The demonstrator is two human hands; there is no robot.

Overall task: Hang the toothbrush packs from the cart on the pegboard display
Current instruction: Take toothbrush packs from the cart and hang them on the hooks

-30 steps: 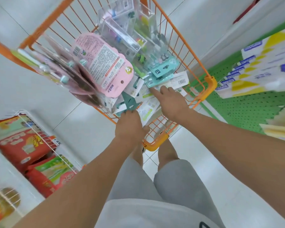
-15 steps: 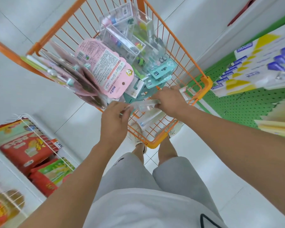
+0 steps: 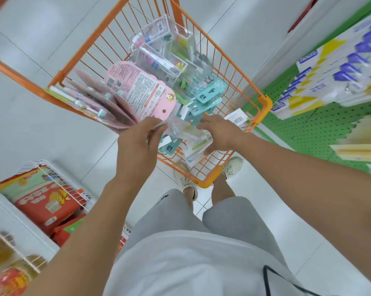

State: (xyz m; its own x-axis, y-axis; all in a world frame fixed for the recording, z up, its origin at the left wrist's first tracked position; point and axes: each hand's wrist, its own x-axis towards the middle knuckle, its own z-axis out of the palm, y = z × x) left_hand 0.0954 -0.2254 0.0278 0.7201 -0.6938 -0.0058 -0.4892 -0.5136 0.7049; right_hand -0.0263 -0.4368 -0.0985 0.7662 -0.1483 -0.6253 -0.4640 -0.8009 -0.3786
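Note:
An orange wire cart (image 3: 265,103) stands in front of me, filled with toothbrush packs: pink carded packs (image 3: 141,90), teal carded packs (image 3: 208,92) and clear boxes (image 3: 158,39). Over the cart's near end both hands hold a bundle of clear toothbrush packs (image 3: 191,137) with green brushes inside. My left hand (image 3: 137,150) pinches its left end. My right hand (image 3: 220,133) grips its right side, thumb underneath. The green pegboard display (image 3: 321,129) is at the right.
White, blue and yellow packs (image 3: 330,69) hang on the pegboard, with yellowish packs (image 3: 359,144) lower down. A white wire shelf (image 3: 45,189) with red bags stands at the lower left. My feet are under the cart's near end on the white tiled floor.
Both hands reached into the cart's near end, took hold of the clear pack bundle and lifted it above the other packs. The view shifted slightly.

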